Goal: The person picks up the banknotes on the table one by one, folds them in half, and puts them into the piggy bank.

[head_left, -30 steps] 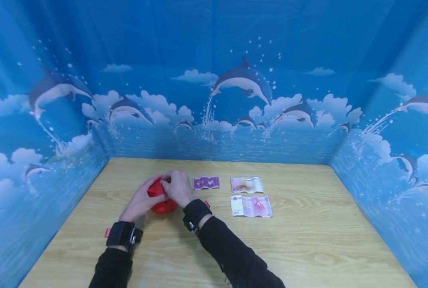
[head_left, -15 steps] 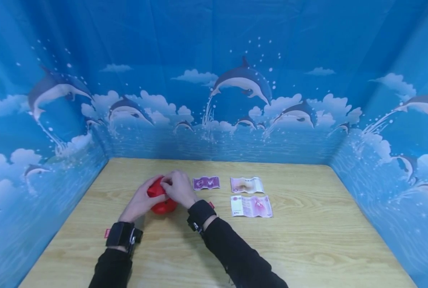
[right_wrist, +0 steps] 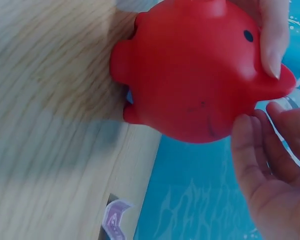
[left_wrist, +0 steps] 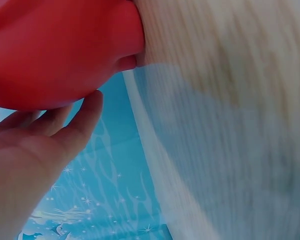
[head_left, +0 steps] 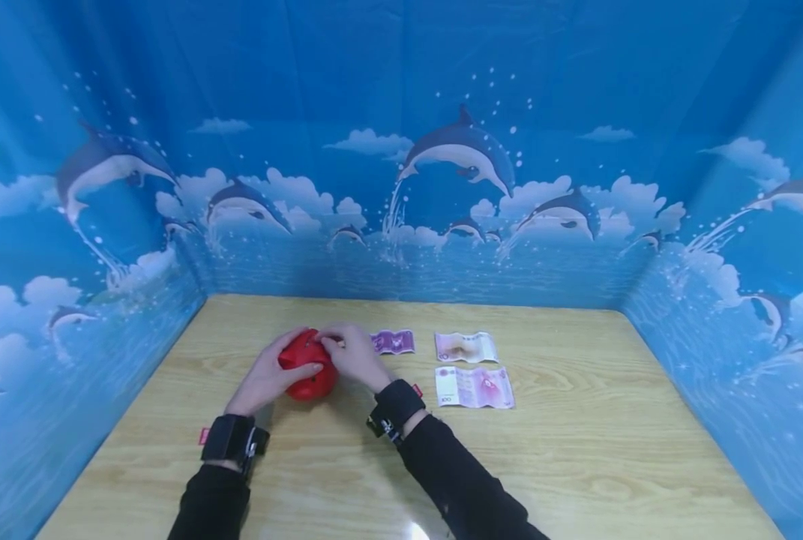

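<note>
A red piggy bank [head_left: 316, 384] stands on the left part of the table, its snout and black eye facing the right wrist camera. My left hand [head_left: 271, 377] grips its side; the thumb lies across the front in the head view, and the fingers [left_wrist: 87, 112] lie along its far side in the left wrist view. At the bank's top right, my right hand [head_left: 357, 358] has its fingertips right at the red surface beside an ear [right_wrist: 280, 86]. Nothing shows between the thumb and fingers there.
Right of the hands lie a small purple banknote [head_left: 394, 342], a tan-and-pink banknote [head_left: 467, 348] and a larger pink banknote [head_left: 475, 387]. A blue dolphin-print curtain [head_left: 401, 247] borders the wooden table [head_left: 576, 450] at the back and sides.
My right hand has drawn a little to the right, uncovering more of the piggy bank's top and overlapping the purple banknote's left end. The left hand keeps its grip on the bank.
</note>
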A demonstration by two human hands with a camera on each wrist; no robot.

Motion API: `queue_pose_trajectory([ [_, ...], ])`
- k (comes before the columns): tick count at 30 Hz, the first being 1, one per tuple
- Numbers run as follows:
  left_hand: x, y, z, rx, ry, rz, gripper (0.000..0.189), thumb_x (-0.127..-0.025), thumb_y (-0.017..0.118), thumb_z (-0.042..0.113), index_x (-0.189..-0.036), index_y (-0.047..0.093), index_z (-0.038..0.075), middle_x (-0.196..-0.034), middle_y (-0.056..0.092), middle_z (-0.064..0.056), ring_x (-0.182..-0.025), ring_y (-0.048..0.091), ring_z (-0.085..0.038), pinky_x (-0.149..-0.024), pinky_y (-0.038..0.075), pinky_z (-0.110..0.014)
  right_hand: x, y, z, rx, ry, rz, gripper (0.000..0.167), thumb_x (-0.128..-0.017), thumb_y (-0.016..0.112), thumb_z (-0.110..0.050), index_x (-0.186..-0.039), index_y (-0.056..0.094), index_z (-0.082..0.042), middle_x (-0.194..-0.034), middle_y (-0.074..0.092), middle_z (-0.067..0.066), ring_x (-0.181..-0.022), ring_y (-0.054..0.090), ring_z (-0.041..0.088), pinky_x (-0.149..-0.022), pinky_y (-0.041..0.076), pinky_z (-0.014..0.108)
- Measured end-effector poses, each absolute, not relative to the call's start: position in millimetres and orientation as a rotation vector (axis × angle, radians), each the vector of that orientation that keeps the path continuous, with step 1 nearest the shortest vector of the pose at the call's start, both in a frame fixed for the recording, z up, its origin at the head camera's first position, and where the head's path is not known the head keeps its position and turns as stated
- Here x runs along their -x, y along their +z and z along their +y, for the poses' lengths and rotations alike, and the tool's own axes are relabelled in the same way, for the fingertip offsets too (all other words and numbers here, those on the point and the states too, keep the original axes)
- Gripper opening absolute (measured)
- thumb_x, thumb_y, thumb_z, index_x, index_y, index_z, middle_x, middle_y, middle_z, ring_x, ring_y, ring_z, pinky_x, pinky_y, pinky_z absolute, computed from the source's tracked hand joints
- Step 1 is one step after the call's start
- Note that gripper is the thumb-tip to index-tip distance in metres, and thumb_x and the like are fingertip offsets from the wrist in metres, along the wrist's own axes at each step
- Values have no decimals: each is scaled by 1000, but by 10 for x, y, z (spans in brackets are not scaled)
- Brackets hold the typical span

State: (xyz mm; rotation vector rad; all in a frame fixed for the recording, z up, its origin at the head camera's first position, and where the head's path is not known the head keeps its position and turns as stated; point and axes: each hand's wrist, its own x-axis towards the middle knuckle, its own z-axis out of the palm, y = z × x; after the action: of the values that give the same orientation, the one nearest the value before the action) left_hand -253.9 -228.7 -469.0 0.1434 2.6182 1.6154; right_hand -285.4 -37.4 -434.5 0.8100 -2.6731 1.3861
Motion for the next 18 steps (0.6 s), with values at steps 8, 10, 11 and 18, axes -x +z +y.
queue_pose_trajectory([
  [8,2497,-4626,-2265,-72,1571,2638,93,-75,79,54,-152,33,29,-150,39,-8,-132,39,-35,-98,50,-53,2766,-4428,-80,-909,1414,-2680,23,-100,56,-19,-114,72,-10,-112,72,3,-102,65,12,-83,53,20],
  [10,2488,-4608,-2262,-70,1555,2664,94,-74,80,55,-151,34,28,-150,39,-8,-132,39,-35,-97,50,-53,2738,-4448,0,-913,1402,-2696,24,-100,56,-21,-116,71,-10,-112,72,3,-101,65,11,-81,53,20],
  [11,2485,-4600,-2261,-68,1545,2685,94,-72,80,57,-150,36,28,-149,40,-8,-132,39,-35,-96,50,-53,2726,-4462,44,-910,1396,-2703,24,-100,56,-21,-116,71,-10,-112,72,3,-100,65,11,-80,53,20],
  [18,2468,-4578,-2269,-66,1504,2869,83,-71,75,67,-141,51,27,-145,47,-5,-128,44,-32,-95,51,-54,2707,-4556,339,-855,1335,-2724,22,-98,59,-21,-113,72,-12,-110,72,2,-100,66,13,-83,54,23],
])
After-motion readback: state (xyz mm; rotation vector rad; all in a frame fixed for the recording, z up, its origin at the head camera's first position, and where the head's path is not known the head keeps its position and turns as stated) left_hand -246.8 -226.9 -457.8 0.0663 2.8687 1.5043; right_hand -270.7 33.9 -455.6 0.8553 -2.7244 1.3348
